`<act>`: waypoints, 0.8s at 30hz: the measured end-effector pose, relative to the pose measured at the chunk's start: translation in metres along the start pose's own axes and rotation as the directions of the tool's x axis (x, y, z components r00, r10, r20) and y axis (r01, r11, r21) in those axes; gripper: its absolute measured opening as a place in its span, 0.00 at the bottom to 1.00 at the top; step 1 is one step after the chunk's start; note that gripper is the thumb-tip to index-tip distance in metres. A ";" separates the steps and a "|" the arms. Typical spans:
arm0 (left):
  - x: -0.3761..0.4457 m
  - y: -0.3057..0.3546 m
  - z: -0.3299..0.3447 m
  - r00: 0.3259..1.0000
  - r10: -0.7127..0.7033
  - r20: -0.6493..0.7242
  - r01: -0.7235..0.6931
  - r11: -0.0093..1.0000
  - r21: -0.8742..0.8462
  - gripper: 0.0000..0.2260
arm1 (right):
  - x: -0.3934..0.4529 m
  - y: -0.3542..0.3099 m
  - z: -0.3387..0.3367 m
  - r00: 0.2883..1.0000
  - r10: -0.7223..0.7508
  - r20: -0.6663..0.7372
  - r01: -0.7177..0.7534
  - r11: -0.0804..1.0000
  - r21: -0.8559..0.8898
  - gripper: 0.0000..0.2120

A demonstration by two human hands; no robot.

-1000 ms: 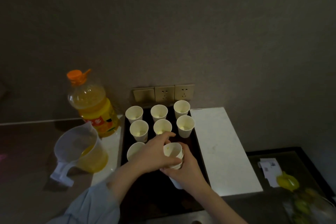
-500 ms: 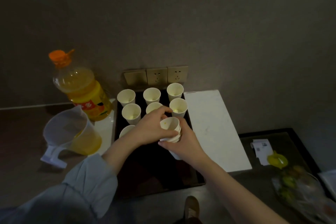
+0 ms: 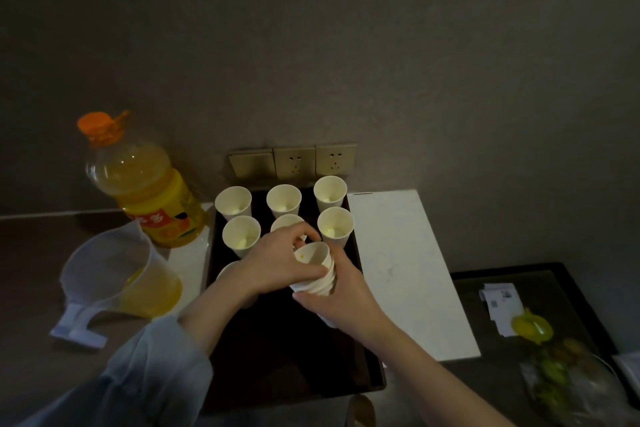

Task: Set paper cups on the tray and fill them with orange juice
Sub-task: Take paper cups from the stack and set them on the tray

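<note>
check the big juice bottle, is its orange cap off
No, the orange cap sits on top of the juice bottle, which stands left of the tray.

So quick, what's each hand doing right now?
Left hand: fingers curled round the top cup of the stack of paper cups.
Right hand: gripping that stack from below.

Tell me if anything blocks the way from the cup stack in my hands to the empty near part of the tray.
Nothing visible does. Both hands hold the cup stack right above the tray, and its near part is bare; the cups already set stand further back.
</note>
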State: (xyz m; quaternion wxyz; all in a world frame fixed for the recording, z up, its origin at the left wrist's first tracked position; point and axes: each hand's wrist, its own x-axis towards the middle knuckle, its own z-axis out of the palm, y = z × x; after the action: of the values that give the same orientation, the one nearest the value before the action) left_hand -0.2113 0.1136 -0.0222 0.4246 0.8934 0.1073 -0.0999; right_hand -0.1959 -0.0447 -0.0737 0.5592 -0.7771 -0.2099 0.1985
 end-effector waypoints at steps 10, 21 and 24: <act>0.009 -0.010 -0.041 0.986 -0.080 -0.145 0.097 0.989 0.113 0.22 | -0.009 0.032 -0.021 0.990 0.117 -0.075 -0.123 0.990 -0.071 0.29; 0.005 -0.051 0.048 0.997 0.043 -0.058 0.008 0.737 0.676 0.36 | -0.010 0.032 -0.029 0.982 0.105 -0.154 -0.108 0.994 -0.011 0.32; 0.001 -0.041 0.037 0.978 0.138 -0.154 -0.030 0.832 0.554 0.32 | -0.011 0.034 -0.034 0.982 0.112 -0.155 -0.114 0.993 -0.005 0.35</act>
State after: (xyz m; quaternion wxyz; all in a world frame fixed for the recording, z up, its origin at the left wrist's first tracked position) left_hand -0.2251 0.1105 -0.0757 0.1427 0.9867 0.0741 -0.0232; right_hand -0.1831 -0.0877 -0.0950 0.5560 -0.8047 -0.1231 0.1677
